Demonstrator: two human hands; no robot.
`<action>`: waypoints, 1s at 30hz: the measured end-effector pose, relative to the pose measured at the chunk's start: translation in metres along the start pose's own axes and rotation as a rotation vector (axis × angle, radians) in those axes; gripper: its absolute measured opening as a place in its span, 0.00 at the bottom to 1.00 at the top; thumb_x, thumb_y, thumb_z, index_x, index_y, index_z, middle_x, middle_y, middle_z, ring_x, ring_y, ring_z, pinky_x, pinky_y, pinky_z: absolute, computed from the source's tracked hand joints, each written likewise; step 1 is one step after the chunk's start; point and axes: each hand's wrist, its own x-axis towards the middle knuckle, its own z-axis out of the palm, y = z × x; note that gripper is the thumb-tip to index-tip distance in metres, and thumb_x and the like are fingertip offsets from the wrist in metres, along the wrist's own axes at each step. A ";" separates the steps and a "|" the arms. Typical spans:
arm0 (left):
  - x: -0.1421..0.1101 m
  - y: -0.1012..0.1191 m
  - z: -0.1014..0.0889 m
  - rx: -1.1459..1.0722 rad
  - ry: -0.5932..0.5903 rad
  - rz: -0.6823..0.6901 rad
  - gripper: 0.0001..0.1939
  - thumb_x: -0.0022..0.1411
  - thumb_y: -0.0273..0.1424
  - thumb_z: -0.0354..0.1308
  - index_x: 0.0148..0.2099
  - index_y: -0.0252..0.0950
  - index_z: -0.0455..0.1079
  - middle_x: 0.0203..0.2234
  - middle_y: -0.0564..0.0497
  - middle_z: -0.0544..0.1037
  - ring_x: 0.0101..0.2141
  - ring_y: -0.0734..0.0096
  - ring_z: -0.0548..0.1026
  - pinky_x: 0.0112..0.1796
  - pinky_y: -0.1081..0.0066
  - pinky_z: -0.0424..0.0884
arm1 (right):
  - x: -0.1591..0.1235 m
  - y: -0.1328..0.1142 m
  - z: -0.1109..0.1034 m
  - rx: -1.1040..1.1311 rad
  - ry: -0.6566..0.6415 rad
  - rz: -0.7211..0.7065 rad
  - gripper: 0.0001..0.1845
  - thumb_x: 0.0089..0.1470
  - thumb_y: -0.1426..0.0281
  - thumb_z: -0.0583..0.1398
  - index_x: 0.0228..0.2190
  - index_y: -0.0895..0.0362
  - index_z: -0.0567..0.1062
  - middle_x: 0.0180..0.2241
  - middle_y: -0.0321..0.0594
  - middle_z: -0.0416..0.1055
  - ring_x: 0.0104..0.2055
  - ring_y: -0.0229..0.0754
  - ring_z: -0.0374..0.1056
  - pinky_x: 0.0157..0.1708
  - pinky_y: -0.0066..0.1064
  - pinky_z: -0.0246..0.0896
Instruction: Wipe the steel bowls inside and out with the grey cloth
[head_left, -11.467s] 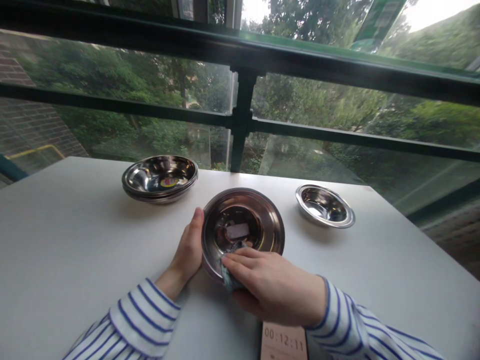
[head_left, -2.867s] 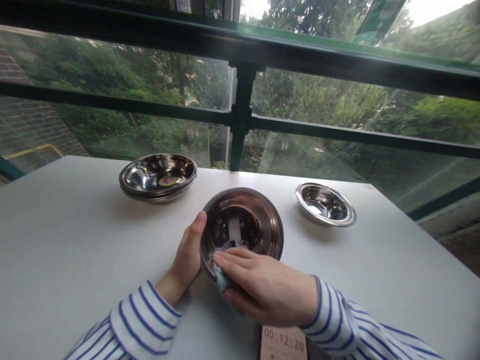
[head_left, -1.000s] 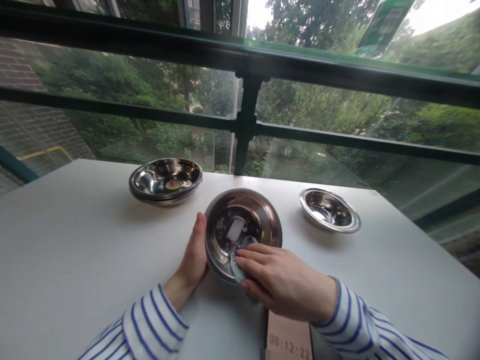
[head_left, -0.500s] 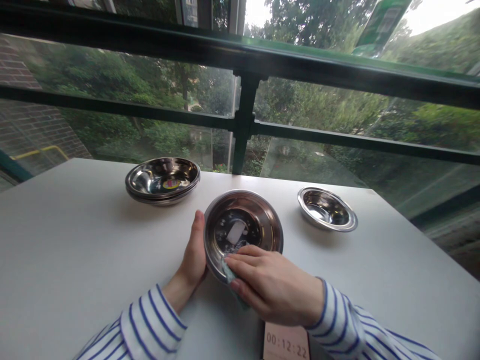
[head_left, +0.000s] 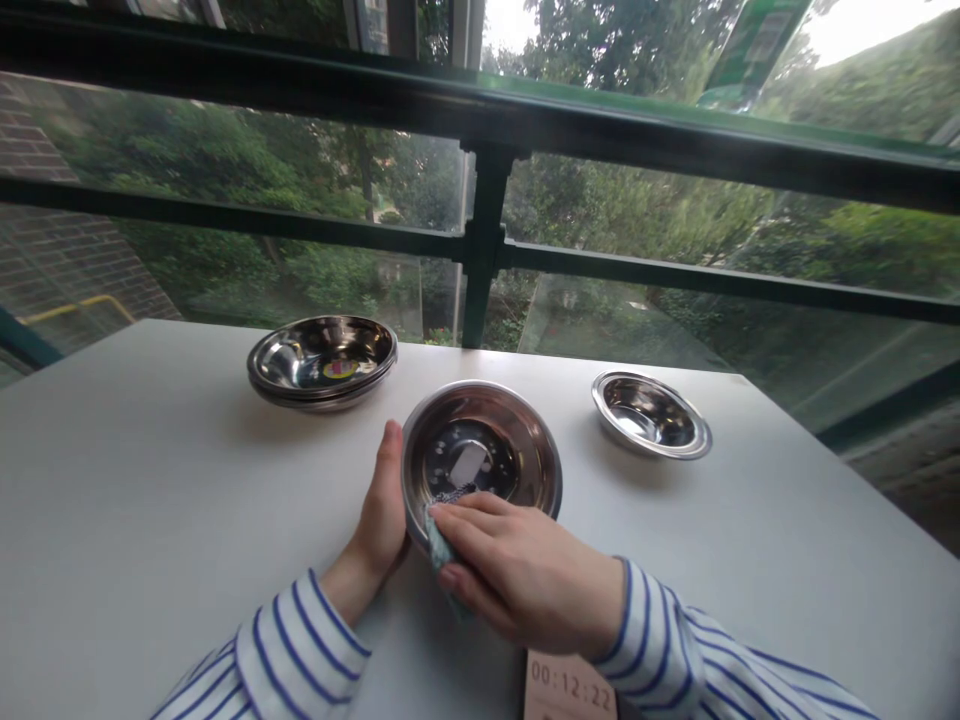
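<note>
A shiny metal bowl (head_left: 529,440) is tilted toward me above the white table. My left hand (head_left: 381,505) grips its left side, thumb up along the rim and the other fingers hidden beneath. In my right hand (head_left: 517,560) is a pale green cloth (head_left: 441,545), pinched over the near left rim and pressed against the inner wall. Part of the cloth is hidden under my fingers. Light reflections show on the bowl's dark bottom.
A stack of metal bowls (head_left: 322,362), the top one with a yellow and red sticker, stands at the back left. Another metal bowl (head_left: 651,415) sits at the right. A phone showing a timer (head_left: 570,685) lies at the table's (head_left: 187,520) near side. Behind runs a green railing (head_left: 484,240) with glass.
My right hand and the cloth have slid slightly left along the bowl's near rim. My left hand keeps its grip on the bowl.
</note>
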 end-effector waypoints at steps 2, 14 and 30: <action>0.000 0.000 -0.001 0.009 -0.021 -0.003 0.32 0.60 0.50 0.44 0.53 0.31 0.70 0.43 0.43 0.79 0.51 0.51 0.69 0.53 0.57 0.60 | -0.004 0.003 -0.007 -0.013 -0.078 0.012 0.13 0.59 0.67 0.51 0.43 0.59 0.68 0.41 0.43 0.72 0.45 0.43 0.65 0.45 0.33 0.63; -0.003 0.006 0.000 -0.018 -0.111 -0.049 0.30 0.61 0.48 0.44 0.54 0.31 0.68 0.45 0.42 0.78 0.51 0.51 0.69 0.55 0.57 0.57 | -0.013 0.004 -0.015 -0.003 -0.138 0.012 0.11 0.57 0.68 0.53 0.40 0.59 0.70 0.39 0.42 0.73 0.45 0.43 0.65 0.45 0.33 0.61; -0.002 0.009 0.001 -0.040 -0.127 -0.062 0.31 0.61 0.48 0.44 0.52 0.29 0.70 0.42 0.42 0.79 0.49 0.51 0.71 0.53 0.57 0.61 | -0.013 0.001 -0.008 -0.056 -0.144 0.020 0.12 0.56 0.68 0.54 0.42 0.59 0.69 0.40 0.42 0.72 0.44 0.45 0.65 0.44 0.34 0.63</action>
